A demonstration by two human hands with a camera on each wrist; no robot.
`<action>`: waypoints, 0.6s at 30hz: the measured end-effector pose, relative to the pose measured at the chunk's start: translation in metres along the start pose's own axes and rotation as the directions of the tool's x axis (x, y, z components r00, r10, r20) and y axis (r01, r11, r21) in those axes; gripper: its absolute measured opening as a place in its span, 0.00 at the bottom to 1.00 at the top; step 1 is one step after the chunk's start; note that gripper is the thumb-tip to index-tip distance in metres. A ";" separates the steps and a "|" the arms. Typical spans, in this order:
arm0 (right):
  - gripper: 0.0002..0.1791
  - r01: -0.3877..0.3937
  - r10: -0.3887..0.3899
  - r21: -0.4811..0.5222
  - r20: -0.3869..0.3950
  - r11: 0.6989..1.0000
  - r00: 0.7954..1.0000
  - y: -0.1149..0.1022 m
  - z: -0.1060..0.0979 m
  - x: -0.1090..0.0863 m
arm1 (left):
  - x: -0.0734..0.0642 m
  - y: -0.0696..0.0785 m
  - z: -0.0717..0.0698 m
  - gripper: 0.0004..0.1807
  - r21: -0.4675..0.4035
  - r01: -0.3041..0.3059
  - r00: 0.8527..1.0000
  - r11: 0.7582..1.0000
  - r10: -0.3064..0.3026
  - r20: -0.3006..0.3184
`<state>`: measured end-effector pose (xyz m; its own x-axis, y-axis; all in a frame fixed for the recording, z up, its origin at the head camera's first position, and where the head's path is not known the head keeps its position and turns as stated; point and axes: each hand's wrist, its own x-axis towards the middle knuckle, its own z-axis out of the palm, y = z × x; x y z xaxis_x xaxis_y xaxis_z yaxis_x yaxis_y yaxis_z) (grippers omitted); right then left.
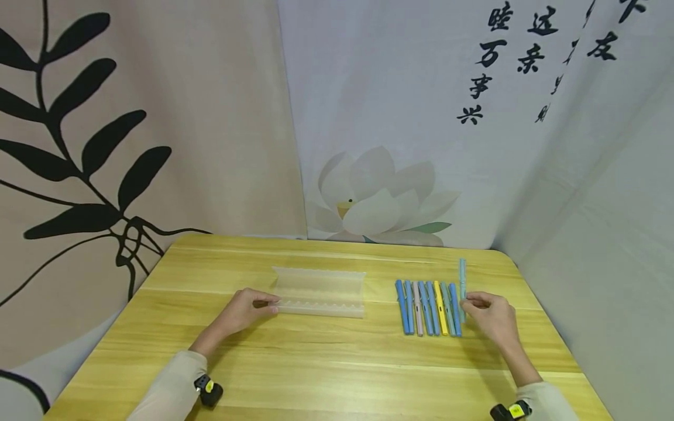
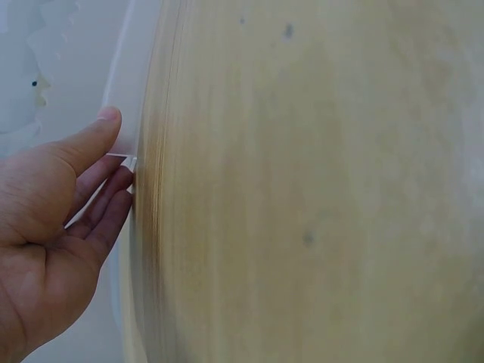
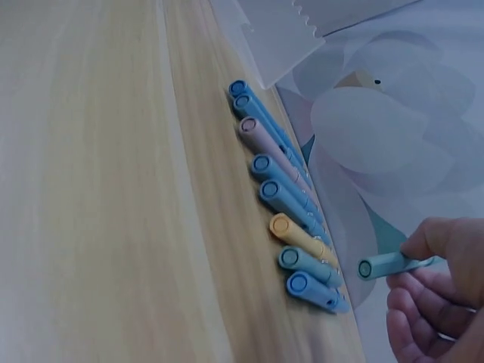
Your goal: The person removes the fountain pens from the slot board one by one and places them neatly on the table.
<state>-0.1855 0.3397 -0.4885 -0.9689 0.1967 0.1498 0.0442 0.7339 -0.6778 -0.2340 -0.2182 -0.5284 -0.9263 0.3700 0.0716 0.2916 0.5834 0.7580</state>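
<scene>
A frosted, see-through plastic pen rack with notched ridges lies left of the table's middle. My left hand holds its near left corner between thumb and fingers; in the left wrist view the thumb lies over the rack's edge. On the right, my right hand pinches a light teal pen. In the right wrist view this pen is held between thumb and fingertips, its round end pointing away from the hand. Just left of it lies a row of pens in blue, pinkish grey, yellow and green.
The wooden table ends at a back edge against hanging cloth printed with a flower and characters. Another cloth with dark leaves hangs at the left. Each wrist carries a small black camera.
</scene>
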 end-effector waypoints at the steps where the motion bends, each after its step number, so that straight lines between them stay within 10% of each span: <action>1: 0.19 -0.011 0.011 -0.009 0.002 1.000 1.000 0.002 0.000 0.000 | 0.000 0.000 0.000 0.16 -0.001 0.002 1.000 1.000 -0.002 -0.001; 18: 0.21 -0.106 0.111 -0.079 0.059 0.991 0.992 0.025 -0.004 0.000 | 0.001 -0.002 -0.001 0.17 -0.002 -0.011 1.000 1.000 0.011 0.009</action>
<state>-0.1829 0.3611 -0.5026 -0.9707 0.2384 0.0306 0.1662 0.7577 -0.6311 -0.2354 -0.2201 -0.5294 -0.9208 0.3828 0.0744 0.3014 0.5777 0.7586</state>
